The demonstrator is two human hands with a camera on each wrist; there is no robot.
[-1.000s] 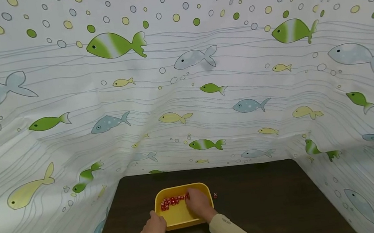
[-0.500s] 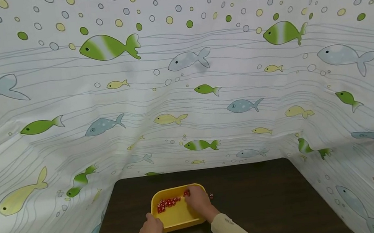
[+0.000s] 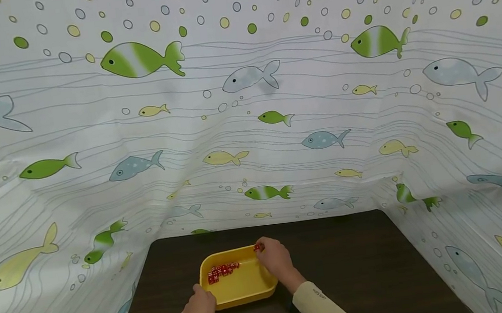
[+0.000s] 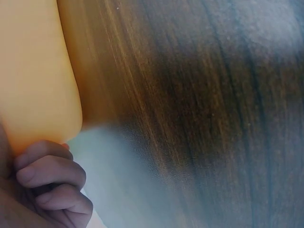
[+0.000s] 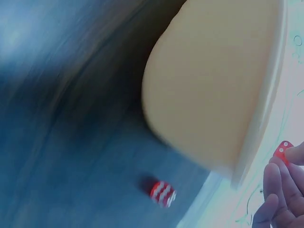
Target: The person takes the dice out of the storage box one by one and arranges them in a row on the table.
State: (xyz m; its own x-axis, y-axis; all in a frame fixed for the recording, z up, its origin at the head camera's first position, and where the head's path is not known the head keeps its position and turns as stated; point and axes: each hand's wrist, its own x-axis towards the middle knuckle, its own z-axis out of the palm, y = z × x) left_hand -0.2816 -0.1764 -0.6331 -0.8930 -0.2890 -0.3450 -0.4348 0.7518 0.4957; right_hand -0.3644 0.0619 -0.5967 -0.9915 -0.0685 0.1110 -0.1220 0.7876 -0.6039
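Observation:
A yellow plastic tray (image 3: 247,284) holds a cluster of red dice with white dots (image 3: 220,272) against its left back part. My left hand (image 3: 197,307) grips the tray's front left corner, and in the left wrist view the fingers (image 4: 52,166) curl at its outer wall. Over the far right rim, my right hand (image 3: 276,259) pinches one red die (image 5: 283,149) between thumb and fingertips, held up near the tray's edge. Another red die (image 5: 163,194) lies on the table outside the tray; in the head view my right hand hides it.
Underneath is a dark brown wooden table (image 3: 362,273) with rounded far corners. White cloth printed with fish (image 3: 279,163) hangs behind it and along both sides. The tray's side wall (image 5: 209,90) stands close to the loose die.
My right hand has lifted from inside the tray up and right to its far right rim, taking a die along. My left hand keeps its grip. The head view has shifted slightly.

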